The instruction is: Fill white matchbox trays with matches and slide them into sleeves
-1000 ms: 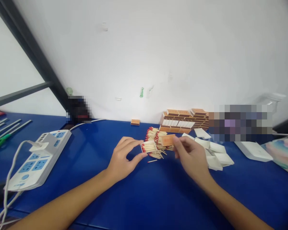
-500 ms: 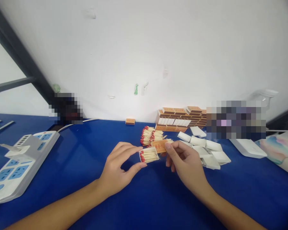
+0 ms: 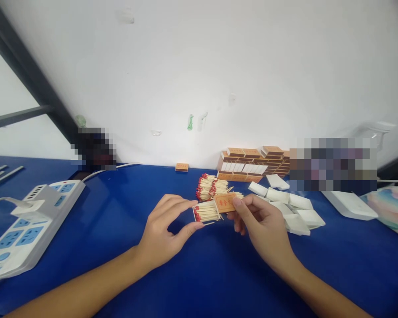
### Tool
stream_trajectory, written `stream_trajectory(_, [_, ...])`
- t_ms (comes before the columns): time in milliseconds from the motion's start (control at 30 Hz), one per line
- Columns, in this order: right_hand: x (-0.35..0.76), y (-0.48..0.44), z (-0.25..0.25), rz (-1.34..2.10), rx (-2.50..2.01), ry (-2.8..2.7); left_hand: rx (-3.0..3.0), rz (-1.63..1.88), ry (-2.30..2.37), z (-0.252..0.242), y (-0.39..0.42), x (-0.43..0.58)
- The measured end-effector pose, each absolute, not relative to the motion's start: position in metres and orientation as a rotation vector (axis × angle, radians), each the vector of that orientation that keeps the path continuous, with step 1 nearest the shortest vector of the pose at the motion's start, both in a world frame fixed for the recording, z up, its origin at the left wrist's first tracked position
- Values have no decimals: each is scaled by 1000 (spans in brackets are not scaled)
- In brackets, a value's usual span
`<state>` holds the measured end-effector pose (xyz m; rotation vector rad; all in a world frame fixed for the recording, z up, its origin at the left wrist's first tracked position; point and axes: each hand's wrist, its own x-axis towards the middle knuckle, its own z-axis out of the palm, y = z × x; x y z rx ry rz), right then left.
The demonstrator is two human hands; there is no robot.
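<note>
Between the thumb and fingers of my left hand point(image 3: 169, 232) is a white matchbox tray point(image 3: 194, 213) filled with red-headed matches point(image 3: 207, 212). My right hand point(image 3: 262, 221) pinches an orange matchbox sleeve point(image 3: 224, 203) with red characters, thumb on its top face. The sleeve's left end meets the tray's right end; how far the tray sits inside I cannot tell. A single match point(image 3: 208, 223) shows just below the tray by my left thumb. Behind my hands lies a heap of loose matches point(image 3: 209, 186), partly hidden by the sleeve.
Stacked matchboxes point(image 3: 252, 161) stand against the wall, with one lone matchbox point(image 3: 181, 167) to their left. Several white trays point(image 3: 290, 201) lie heaped right of my right hand. A power strip point(image 3: 29, 229) with a plugged-in cable is at left, and a white device point(image 3: 350, 205) at right.
The sleeve has come down and lined up with the right end of the tray. A match now shows beneath the tray. The camera view has shifted slightly.
</note>
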<state>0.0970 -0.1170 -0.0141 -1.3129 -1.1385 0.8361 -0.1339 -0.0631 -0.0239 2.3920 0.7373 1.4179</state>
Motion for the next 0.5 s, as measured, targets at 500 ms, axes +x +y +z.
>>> stream_trajectory(500, [100,-120,-12,875,-1240,-1174,2363,1465,797,-22,-64,-133])
